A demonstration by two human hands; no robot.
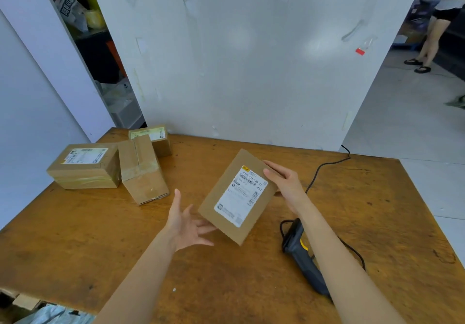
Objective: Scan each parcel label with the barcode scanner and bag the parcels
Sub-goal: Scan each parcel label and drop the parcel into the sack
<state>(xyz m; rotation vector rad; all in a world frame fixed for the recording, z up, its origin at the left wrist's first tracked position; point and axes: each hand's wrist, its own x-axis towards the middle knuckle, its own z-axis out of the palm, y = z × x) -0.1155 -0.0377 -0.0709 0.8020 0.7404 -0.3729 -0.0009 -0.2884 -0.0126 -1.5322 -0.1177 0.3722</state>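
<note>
A flat cardboard parcel [237,196] with a white barcode label facing up is held tilted above the wooden table [100,235], near its middle. My right hand [285,181] grips its far right edge, thumb on top. My left hand [187,223] is spread under the near left corner, its fingertips touching the parcel's underside. The black and yellow barcode scanner [300,252] lies on the table to the right, partly hidden under my right forearm, with its cable [324,166] running to the back edge.
Three more cardboard parcels stand at the table's back left: a labelled one [84,166], a tipped one [142,170] and a small one [156,138] behind. A white partition [239,59] rises behind the table. A person [437,21] stands far right.
</note>
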